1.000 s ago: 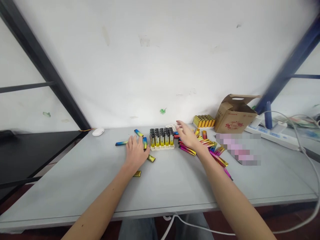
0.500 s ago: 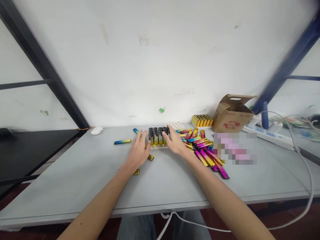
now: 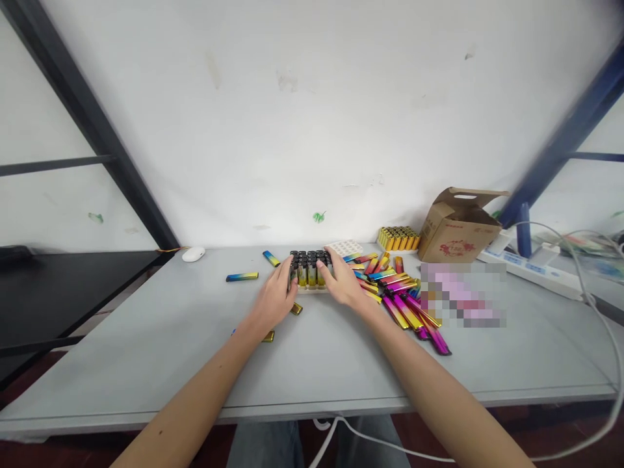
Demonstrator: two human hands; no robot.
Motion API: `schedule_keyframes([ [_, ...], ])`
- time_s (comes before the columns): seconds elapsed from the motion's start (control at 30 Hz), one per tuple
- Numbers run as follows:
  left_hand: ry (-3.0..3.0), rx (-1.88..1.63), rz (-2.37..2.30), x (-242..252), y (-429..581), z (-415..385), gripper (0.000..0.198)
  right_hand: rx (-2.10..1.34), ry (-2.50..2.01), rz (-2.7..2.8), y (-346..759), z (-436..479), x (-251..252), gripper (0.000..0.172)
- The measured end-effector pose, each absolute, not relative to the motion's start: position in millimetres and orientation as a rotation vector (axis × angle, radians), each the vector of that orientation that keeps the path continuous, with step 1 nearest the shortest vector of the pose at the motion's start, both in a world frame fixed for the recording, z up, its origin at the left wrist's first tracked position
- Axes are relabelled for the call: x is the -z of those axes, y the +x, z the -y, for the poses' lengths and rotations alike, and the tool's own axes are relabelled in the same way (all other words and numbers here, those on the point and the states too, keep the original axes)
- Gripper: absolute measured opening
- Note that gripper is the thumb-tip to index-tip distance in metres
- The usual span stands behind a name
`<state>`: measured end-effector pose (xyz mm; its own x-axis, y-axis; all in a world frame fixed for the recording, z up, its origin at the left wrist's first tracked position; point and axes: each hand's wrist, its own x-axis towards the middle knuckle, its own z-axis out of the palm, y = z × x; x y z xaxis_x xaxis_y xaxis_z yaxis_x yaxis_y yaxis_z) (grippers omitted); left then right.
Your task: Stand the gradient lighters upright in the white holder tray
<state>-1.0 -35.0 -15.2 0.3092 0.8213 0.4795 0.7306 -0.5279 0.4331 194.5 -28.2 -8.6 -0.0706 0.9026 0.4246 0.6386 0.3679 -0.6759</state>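
A block of upright, black-topped sticks that look like lighters [image 3: 312, 275], with yellow lower parts, stands in a white tray [image 3: 311, 290] at the middle of the table. My left hand [image 3: 277, 292] presses against its left side, fingers together along the edge. On the opposite side my right hand [image 3: 340, 279] clasps the block, thumb at the front and fingers reaching behind. Both hands hold it between them. Several loose lighters lie around my left hand, one blue and yellow lighter [image 3: 242, 277] among them. Beside my right hand spreads a pile of shiny multicoloured lighters [image 3: 400, 305].
Behind the right hand lies a white tray with holes [image 3: 345, 247]. A yellow block of upright pieces [image 3: 398, 239] stands near an opened cardboard box [image 3: 458, 234]. Farther right are a power strip [image 3: 531, 270] and white cable [image 3: 607, 338]. A white round device [image 3: 194, 254] sits back left.
My left hand has closed in against the block's left side, its fingers now nearer together. My right hand keeps its place on the right side. The view has shifted slightly.
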Motion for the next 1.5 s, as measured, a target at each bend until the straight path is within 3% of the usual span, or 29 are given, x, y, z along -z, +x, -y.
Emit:
schedule_keyframes([
  [0.17, 2.395, -1.093, -1.417, 11.7, -5.8, 30.8, 0.050, -0.385, -1.316, 1.814, 199.5, 26.8, 8.9, 0.068],
  [0.33, 2.294, -1.092, -1.758, 7.7, -18.4, 22.4, 0.048, -0.364, -1.287, 1.779, 214.7, 25.3, 14.0, 0.069],
  [0.6, 2.260, -0.552, -2.377, 20.0, -46.5, 9.8, 0.056, -0.390, -1.321, 1.784, 211.4, 28.1, 20.0, 0.069],
  [0.77, 2.168, -0.294, -2.445, 19.9, -58.9, 6.3, 0.046, -0.408, -1.304, 1.806, 202.5, 31.4, 18.3, 0.072],
  [1.07, 2.161, -0.460, -2.419, 17.7, -60.3, 7.4, 0.043, -0.357, -1.264, 1.866, 205.8, 29.4, 19.3, 0.074],
  [1.37, 2.108, -0.363, -2.432, 11.5, -57.7, 8.0, 0.034, -0.362, -1.271, 1.876, 204.5, 30.7, 18.6, 0.073],
  [1.5, 2.135, -0.607, -2.373, 5.9, -54.6, 10.0, 0.032, -0.357, -1.287, 1.875, 204.1, 29.6, 20.8, 0.074],
])
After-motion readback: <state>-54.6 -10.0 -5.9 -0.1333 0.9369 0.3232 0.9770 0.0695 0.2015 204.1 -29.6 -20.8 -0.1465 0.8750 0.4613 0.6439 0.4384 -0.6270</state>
